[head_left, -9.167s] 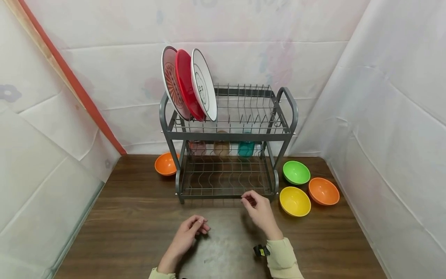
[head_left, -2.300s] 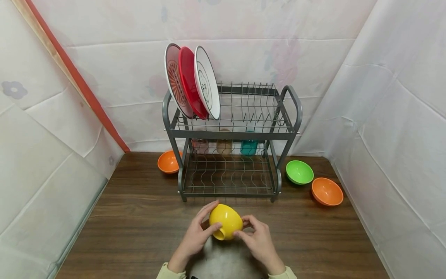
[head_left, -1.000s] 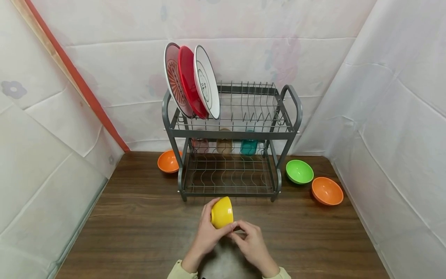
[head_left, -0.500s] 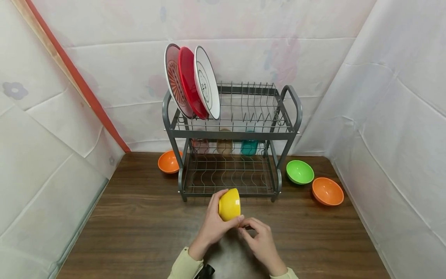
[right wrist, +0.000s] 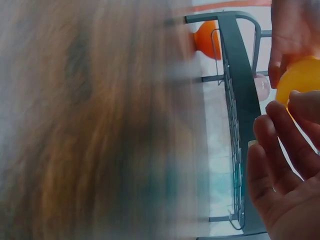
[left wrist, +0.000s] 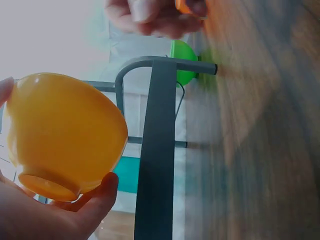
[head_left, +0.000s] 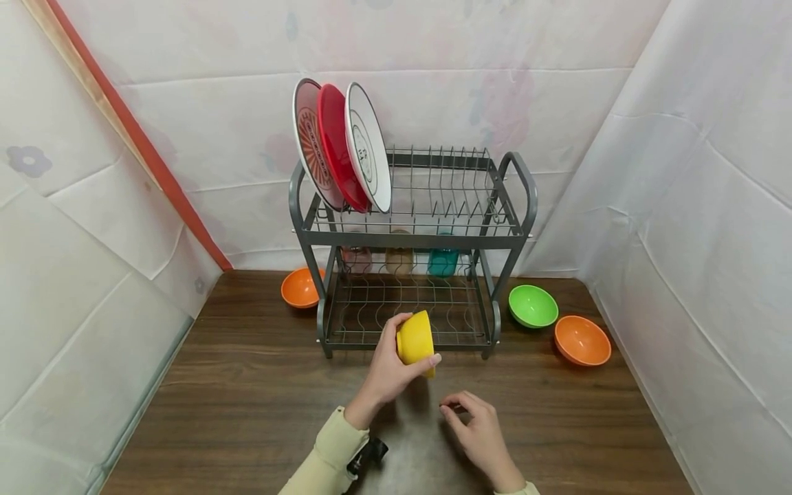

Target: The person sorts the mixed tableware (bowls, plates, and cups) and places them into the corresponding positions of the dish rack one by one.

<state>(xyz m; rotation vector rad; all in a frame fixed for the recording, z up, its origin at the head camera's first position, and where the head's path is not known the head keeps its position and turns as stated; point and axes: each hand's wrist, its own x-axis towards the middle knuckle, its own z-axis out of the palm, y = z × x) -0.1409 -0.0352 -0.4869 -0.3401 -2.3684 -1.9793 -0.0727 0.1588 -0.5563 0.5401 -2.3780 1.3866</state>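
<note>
In the head view my left hand (head_left: 385,371) grips a yellow bowl (head_left: 415,338) tipped on its side, thumb on the near side. It is held in front of the lower tier of the dark grey dish rack (head_left: 411,240). The left wrist view shows the bowl's foot ring (left wrist: 49,186) close to the palm, with fingers round its wall. My right hand (head_left: 479,430), lower and to the right, is apart from the bowl with loosely bent fingers and nothing in them. In the right wrist view its fingers (right wrist: 285,145) are spread beneath the bowl.
Three plates, among them a red one (head_left: 339,148), stand upright at the rack's upper left. Behind the lower tier are pink, amber and teal cups (head_left: 443,260). An orange bowl (head_left: 300,289) is left of the rack; green (head_left: 533,306) and orange (head_left: 581,341) bowls are right.
The yellow bowl left its place at the right and was turned on its side in both hands. Since then my left hand has carried it toward the rack, and my right hand has let go.
</note>
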